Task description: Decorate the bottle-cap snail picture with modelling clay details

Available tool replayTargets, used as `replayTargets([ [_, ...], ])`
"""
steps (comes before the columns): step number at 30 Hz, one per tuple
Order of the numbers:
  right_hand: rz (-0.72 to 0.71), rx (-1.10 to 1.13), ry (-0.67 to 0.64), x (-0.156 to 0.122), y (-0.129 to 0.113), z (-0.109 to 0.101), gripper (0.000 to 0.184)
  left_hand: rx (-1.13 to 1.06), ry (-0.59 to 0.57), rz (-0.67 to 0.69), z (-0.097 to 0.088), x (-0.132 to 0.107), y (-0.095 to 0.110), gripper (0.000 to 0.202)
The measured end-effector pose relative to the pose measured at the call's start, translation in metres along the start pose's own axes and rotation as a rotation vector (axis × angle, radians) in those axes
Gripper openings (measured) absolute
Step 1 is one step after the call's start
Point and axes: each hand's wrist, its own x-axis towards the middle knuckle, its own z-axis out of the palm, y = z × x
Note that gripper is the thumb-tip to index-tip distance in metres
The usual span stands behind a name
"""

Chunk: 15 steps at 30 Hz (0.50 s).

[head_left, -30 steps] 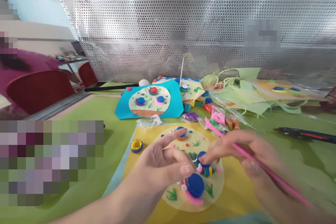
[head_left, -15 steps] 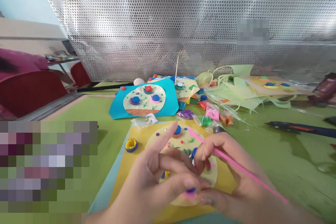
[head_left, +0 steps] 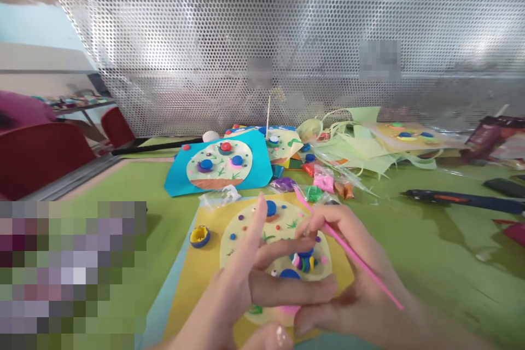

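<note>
My right hand (head_left: pixel 361 279) holds a thin pink plastic stick tool (head_left: pixel 353 256) slanting between its thumb and index finger. My left hand (head_left: pixel 246 279) has its fingers apart, one pointing up and others reaching across to the fingertips of my right hand. No object shows in it. Below both hands lies a yellow sheet (head_left: pixel 186 284) with a cream paper circle (head_left: pixel 233 224). The circle carries blue clay domes (head_left: pixel 271 208), small dots, green grass shapes and a striped clay piece (head_left: pixel 304 262). My fingers hide part of it. A blue-and-yellow clay cup (head_left: pixel 199 236) sits on the yellow sheet's left.
A blue card with clay figures (head_left: pixel 262 167) lies behind. Bagged clay lumps, purple (head_left: pixel 283 184) and pink (head_left: pixel 324 181), sit near the middle. Pale green paper scraps (head_left: pixel 348 145) are heaped at back. A dark pen (head_left: pixel 459 198) lies right. A perforated metal panel (head_left: pixel 205 27) stands behind.
My left fingers have spread, and the thumb has dropped away from the others. The small blue-and-pink spot between my hands is uncovered more. The camera view has tilted up slightly.
</note>
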Motion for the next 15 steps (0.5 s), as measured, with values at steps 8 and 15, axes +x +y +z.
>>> replayTargets([
  [8,0.103,0.086,0.000,0.002,-0.006,0.002,0.069,0.050,0.015,-0.139,0.001,-0.002,0.009,0.069],
  [15,0.106,0.093,-0.001,0.010,-0.004,-0.007,0.068,0.111,0.124,-0.134,-0.016,0.004,0.016,0.067],
])
